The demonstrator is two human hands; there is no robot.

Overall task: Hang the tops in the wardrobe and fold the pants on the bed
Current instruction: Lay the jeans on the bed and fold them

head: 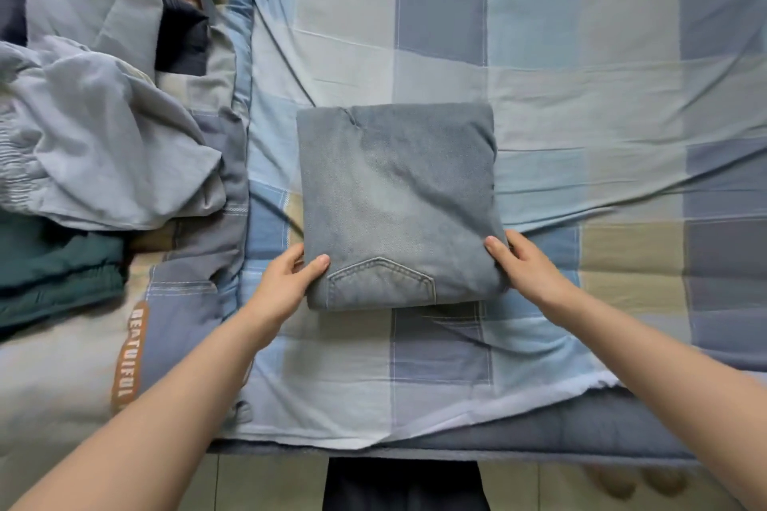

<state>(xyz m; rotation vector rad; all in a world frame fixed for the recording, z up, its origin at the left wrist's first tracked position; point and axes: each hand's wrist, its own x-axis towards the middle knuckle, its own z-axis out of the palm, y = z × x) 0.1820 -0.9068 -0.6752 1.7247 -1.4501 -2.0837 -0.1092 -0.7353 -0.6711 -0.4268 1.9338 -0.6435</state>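
A pair of light blue jeans (394, 195) lies folded into a compact square in the middle of the bed, a back pocket showing at its near edge. My left hand (286, 278) grips the near left corner, thumb on top and fingers tucked under. My right hand (527, 261) holds the near right corner the same way. On the left lies a heap of other clothes: a crumpled pale grey-blue garment (103, 145), a dark teal piece with an elastic waistband (58, 266) and something navy (182, 37).
The bed carries a blue, grey and beige checked sheet (602, 95). A quilt with an orange lettered strip (128, 353) lies bunched at the left. The mattress edge (539, 431) runs along the bottom, with tiled floor (269, 485) below it.
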